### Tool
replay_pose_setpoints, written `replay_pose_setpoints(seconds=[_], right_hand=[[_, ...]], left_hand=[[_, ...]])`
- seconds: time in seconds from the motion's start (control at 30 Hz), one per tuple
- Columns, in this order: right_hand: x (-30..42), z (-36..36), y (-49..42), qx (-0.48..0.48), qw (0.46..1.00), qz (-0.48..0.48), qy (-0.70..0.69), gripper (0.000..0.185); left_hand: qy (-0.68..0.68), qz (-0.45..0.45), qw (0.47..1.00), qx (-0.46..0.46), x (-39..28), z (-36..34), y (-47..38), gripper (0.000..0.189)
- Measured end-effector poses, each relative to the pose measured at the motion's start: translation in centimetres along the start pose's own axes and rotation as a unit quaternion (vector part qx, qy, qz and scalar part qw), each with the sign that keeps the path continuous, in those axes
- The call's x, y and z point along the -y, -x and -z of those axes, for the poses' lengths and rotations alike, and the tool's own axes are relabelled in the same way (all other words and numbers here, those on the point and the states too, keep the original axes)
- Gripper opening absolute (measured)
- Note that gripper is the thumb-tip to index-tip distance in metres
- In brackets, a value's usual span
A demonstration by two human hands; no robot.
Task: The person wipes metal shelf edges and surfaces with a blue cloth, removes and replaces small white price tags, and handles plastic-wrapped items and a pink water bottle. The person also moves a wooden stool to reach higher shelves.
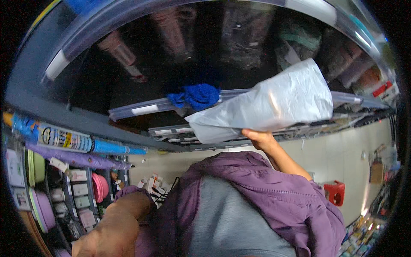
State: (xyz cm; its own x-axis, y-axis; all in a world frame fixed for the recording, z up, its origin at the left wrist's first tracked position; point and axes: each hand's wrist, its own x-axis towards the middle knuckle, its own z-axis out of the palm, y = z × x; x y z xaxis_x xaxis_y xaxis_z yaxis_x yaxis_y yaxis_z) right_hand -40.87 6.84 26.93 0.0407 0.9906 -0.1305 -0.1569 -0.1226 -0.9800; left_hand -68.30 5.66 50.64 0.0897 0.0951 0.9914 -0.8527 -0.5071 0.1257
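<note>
My right hand point(260, 139) grips the lower edge of a crumpled, whitish plastic bag point(276, 99); its contents cannot be made out. The bag stands out in front of the shelf's edge, and most of my fingers are hidden behind it. Just left of the bag, a bunched blue cloth point(202, 96) lies over the shelf's clear front strip point(144, 110). At the lower left, my left hand point(106, 228) and forearm are bent close to the camera. The fingers do not show, so what that hand touches cannot be told.
Wrapped goods point(245, 35) are dim inside the dark shelf. At the left, umbrella-like packages, one blue point(93, 144) and one purple point(80, 159), stick out beside shelves with boxes and pink basins point(100, 188). A red stool point(334, 192) stands on the tiled floor, right. White boxes lie behind me.
</note>
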Motion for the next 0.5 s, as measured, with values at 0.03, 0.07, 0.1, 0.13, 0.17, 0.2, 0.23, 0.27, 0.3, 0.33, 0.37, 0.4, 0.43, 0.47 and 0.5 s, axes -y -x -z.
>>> replay_pose_setpoints(seconds=[0.03,0.07,0.1,0.13,0.17,0.2,0.23,0.27,0.3,0.33,0.37,0.4,0.43,0.47,0.5], right_hand=[[-0.2,0.3,-0.2,0.004,0.999,0.014,-0.046,0.048],[-0.2,0.7,-0.2,0.004,0.997,0.006,-0.081,0.05],[-0.2,0.8,-0.2,0.016,0.98,0.001,-0.196,0.058],[-0.2,1.0,-0.1,0.016,0.973,0.015,-0.228,0.066],[0.0,1.1,-0.1,0.01,0.965,0.042,-0.259,0.072],[0.2,1.3,0.1,0.003,0.96,0.051,-0.276,0.072],[0.5,1.6,0.3,-0.002,0.955,0.06,-0.292,0.072],[0.8,1.9,0.5,0.002,0.947,0.074,-0.313,0.073],[1.0,2.3,0.7,-0.016,0.948,0.066,-0.312,0.072],[1.3,2.6,0.9,-0.013,0.941,0.067,-0.331,0.072],[1.5,3.0,1.0,-0.01,0.933,0.072,-0.353,0.072],[1.7,3.4,1.1,-0.005,0.927,0.078,-0.366,0.071],[1.9,3.7,1.2,-0.042,0.94,0.071,-0.33,0.083],[2.2,4.2,1.3,-0.058,0.938,0.067,-0.334,0.083],[2.4,4.6,1.3,-0.069,0.935,0.061,-0.342,0.082]], left_hand=[[-0.013,-0.007,1.0,0.008,-0.1,0.2,0.0,0.019],[-0.03,-0.013,0.999,0.016,-0.2,0.4,-0.1,0.018],[-0.046,0.002,0.999,-0.006,-0.2,0.0,-0.1,0.02],[-0.062,0.018,0.998,-0.028,-0.3,-0.4,-0.2,0.022],[-0.077,0.034,0.995,-0.048,0.0,-0.8,-0.2,0.024],[-0.129,0.123,0.979,-0.098,-0.6,-2.5,-1.5,0.026],[-0.133,0.169,0.965,-0.153,-0.3,-3.7,-1.6,0.026],[-0.13,0.214,0.945,-0.208,0.2,-5.0,-1.9,0.027],[-0.083,0.246,0.953,-0.158,0.6,-4.4,-2.0,0.026],[-0.035,0.277,0.955,-0.105,1.4,-3.3,-2.2,0.025],[0.015,0.305,0.951,-0.05,1.9,-2.4,-2.3,0.024],[0.077,0.126,0.988,0.035,3.7,-0.6,-0.9,0.028],[0.068,0.14,0.987,0.041,4.0,-0.3,-0.8,0.029],[0.058,0.154,0.985,0.046,4.1,-0.1,-0.8,0.03],[0.046,0.167,0.984,0.05,4.3,-0.1,-0.7,0.031]])
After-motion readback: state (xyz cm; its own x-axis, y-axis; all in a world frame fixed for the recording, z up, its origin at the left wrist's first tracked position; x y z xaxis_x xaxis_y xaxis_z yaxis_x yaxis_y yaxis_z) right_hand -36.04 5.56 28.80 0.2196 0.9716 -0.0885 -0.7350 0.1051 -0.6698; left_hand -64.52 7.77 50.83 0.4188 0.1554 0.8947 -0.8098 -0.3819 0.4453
